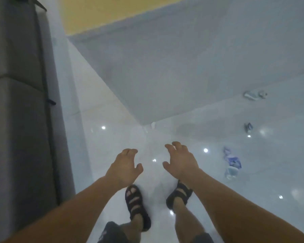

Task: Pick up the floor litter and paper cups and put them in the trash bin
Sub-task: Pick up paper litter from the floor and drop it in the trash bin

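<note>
My left hand (125,164) and my right hand (180,159) hang out in front of me above the glossy white floor, fingers loosely curled, holding nothing. Litter lies on the floor to the right: a blue and white wrapper (232,159) with a pale cup-like piece (231,172) just below it, a small dark scrap (248,127) farther off, and a pale crumpled piece (254,95) beyond that. A small white bit (153,124) lies at the foot of the wall corner straight ahead. No trash bin is in view.
A grey upholstered sofa (18,102) runs along the left side. A pale wall corner (144,81) juts out ahead, with a yellow wall above. My sandalled feet (135,199) stand on the shiny tiles (270,172).
</note>
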`<state>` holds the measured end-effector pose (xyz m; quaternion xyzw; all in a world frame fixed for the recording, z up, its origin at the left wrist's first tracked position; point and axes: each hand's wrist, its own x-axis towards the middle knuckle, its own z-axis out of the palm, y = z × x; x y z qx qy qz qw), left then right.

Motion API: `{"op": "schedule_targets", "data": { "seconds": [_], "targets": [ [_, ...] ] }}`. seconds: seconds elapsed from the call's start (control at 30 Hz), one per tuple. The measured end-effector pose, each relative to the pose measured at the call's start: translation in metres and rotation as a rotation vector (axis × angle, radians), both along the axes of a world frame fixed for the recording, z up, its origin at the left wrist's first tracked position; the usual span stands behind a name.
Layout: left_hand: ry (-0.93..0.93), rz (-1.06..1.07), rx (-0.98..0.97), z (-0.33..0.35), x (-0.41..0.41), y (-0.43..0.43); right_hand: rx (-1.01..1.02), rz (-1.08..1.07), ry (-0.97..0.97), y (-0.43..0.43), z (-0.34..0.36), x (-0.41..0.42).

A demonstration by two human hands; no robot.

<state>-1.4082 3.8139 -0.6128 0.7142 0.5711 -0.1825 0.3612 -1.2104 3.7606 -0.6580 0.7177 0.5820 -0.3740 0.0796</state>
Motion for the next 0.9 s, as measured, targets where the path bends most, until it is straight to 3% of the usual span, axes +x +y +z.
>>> {"op": "schedule_targets", "data": {
  "seconds": [0.3, 0.47, 0.73, 0.8, 0.9],
  "targets": [
    [0.038, -0.038, 0.007, -0.288, 0.028, 0.103, 0.031, -0.078, 0.022, 0.090, -0.298, -0.002],
    [0.020, -0.044, 0.013, -0.399, 0.009, 0.110, 0.152, -0.058, -0.019, 0.134, -0.413, -0.026],
    [0.010, -0.087, 0.045, -0.457, -0.025, 0.120, 0.339, -0.002, -0.165, 0.182, -0.498, -0.029],
    [0.013, -0.090, 0.049, -0.456, -0.023, 0.123, 0.326, -0.058, -0.070, 0.173, -0.498, -0.030],
    [-0.002, -0.101, 0.044, -0.441, -0.005, 0.119, 0.227, -0.365, 0.183, 0.136, -0.476, -0.033]
  ]
}}
